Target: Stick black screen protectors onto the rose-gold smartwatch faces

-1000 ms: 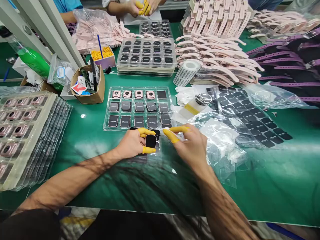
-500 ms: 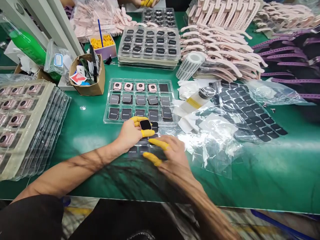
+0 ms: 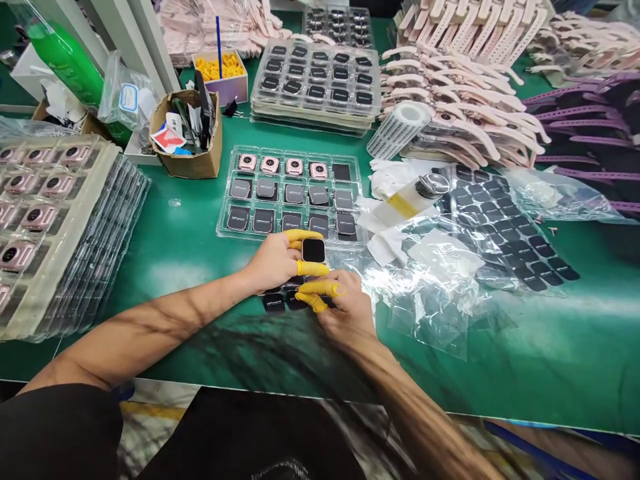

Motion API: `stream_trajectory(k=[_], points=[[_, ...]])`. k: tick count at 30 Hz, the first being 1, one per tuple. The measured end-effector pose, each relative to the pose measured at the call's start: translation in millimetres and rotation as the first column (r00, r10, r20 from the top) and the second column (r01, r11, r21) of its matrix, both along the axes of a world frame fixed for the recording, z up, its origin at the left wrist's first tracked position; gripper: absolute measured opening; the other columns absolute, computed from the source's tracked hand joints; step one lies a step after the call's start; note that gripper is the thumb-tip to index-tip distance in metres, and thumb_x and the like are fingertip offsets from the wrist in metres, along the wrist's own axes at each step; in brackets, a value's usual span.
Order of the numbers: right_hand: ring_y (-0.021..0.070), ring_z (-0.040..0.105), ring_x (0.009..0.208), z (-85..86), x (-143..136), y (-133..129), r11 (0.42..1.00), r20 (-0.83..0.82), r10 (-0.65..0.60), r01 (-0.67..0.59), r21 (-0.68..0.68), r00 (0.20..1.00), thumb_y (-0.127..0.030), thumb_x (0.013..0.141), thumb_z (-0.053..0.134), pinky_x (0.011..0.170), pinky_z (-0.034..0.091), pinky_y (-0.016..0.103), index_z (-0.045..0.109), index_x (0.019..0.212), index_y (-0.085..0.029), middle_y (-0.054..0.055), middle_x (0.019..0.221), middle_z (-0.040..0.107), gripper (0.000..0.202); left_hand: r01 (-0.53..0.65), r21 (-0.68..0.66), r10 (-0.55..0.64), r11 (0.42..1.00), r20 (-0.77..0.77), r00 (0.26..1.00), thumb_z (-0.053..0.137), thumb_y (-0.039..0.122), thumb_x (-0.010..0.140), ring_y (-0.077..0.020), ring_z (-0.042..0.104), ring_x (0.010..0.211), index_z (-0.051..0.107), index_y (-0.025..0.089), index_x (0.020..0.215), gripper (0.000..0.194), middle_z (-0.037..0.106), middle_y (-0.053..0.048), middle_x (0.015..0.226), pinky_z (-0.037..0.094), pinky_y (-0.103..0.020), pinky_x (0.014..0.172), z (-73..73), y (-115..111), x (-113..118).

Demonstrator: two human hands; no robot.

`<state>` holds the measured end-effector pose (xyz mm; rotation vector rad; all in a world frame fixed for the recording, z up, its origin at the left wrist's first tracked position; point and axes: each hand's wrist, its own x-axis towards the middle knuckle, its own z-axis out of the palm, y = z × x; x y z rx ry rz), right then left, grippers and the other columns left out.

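Down from beside the watch [image 3: 313, 251], the right hand [image 3: 347, 307] has come to the loose films [image 3: 274, 303] since a second ago, and its thumb and finger, spread half a second back, have drawn close together. Their yellow-covered tips lie over the films; I cannot tell whether they pinch one.

Of the two hands, the left hand [image 3: 273, 262] holds the watch between its covered fingers and thumb, dark screen up, near the front edge of the tray [image 3: 223, 220]. Part of the films lies hidden under the hands.

That tray sits flat on the green tabletop [image 3: 525, 353]. Its back row has four pink watches and, at the right end, a black pad; the two nearer rows hold dark labelled squares, some partly hidden behind the left hand.

Right of the tray are white wipes [image 3: 387, 247], a tilted bottle [image 3: 403, 203] with a metal top, crumpled clear plastic [image 3: 440, 280] and a film sheet [image 3: 500, 227]. Behind the tray stands a tray stack [image 3: 315, 117], with a roll [image 3: 397, 133] and pink straps [image 3: 460, 100] to its right.
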<state>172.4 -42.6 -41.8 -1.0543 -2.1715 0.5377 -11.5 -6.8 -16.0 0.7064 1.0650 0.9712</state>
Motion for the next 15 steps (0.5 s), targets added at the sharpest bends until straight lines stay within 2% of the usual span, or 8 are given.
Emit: stream_trajectory(k=[3, 6, 10, 13, 15], points=[[0.0252, 0.067, 0.096, 1.5, 2, -5, 0.998, 0.037, -0.015, 0.013, 0.057, 0.999, -0.014, 0.095, 0.059, 0.09, 0.05, 0.048, 0.075, 0.095, -0.033, 0.001, 0.092, 0.078, 0.024, 0.026, 0.011, -0.026, 1.0, 0.006, 1.0, 0.091, 0.004, 0.063, -0.0124, 0.069, 0.075, 0.071, 0.013, 0.123, 0.064, 0.075, -0.001, 0.086, 0.057, -0.03, 0.08, 1.6, 0, -2], [0.0241, 0.065, 0.089, 1.3, 4, -5, 0.998, 0.071, -0.051, 0.047, 0.045, 0.996, -0.02, 0.096, 0.062, 0.086, 0.049, 0.045, 0.076, 0.097, -0.032, 0.002, 0.086, 0.074, 0.018, 0.044, 0.022, -0.044, 0.999, 0.005, 0.999, 0.088, 0.002, 0.065, -0.0121, 0.068, 0.077, 0.07, 0.013, 0.125, 0.064, 0.075, 0.0, 0.085, 0.056, -0.029, 0.081, 4.4, 0, -3], [0.0236, 0.061, 0.085, -3.2, 1, 0, 0.998, 0.081, -0.057, 0.054, 0.039, 0.995, -0.026, 0.097, 0.065, 0.083, 0.047, 0.044, 0.076, 0.101, -0.033, 0.002, 0.081, 0.071, 0.014, 0.023, 0.041, -0.023, 0.999, 0.001, 1.0, 0.089, 0.002, 0.066, -0.0156, 0.071, 0.085, 0.071, 0.017, 0.124, 0.062, 0.077, -0.003, 0.096, 0.057, -0.031, 0.085, 3.5, 0, -3], [0.0243, 0.061, 0.085, -2.9, -2, 0, 0.997, 0.09, -0.055, 0.05, 0.059, 0.994, -0.017, 0.095, 0.06, 0.084, 0.047, 0.046, 0.076, 0.097, -0.034, 0.002, 0.082, 0.073, 0.023, 0.002, 0.066, -0.002, 0.998, -0.012, 1.0, 0.09, 0.003, 0.066, -0.0161, 0.072, 0.087, 0.071, 0.018, 0.119, 0.058, 0.077, -0.005, 0.101, 0.058, -0.033, 0.089, -0.4, 0, -3], [0.0286, 0.064, 0.094, 6.1, 0, -7, 0.995, 0.092, -0.044, 0.036, 0.091, 0.995, -0.012, 0.09, 0.059, 0.086, 0.05, 0.051, 0.076, 0.093, -0.037, 0.002, 0.09, 0.075, 0.031, 0.007, 0.081, -0.006, 0.997, -0.012, 1.0, 0.092, 0.005, 0.063, -0.015, 0.071, 0.084, 0.069, 0.017, 0.119, 0.062, 0.077, -0.006, 0.101, 0.058, -0.032, 0.086, -3.2, 1, -3]])
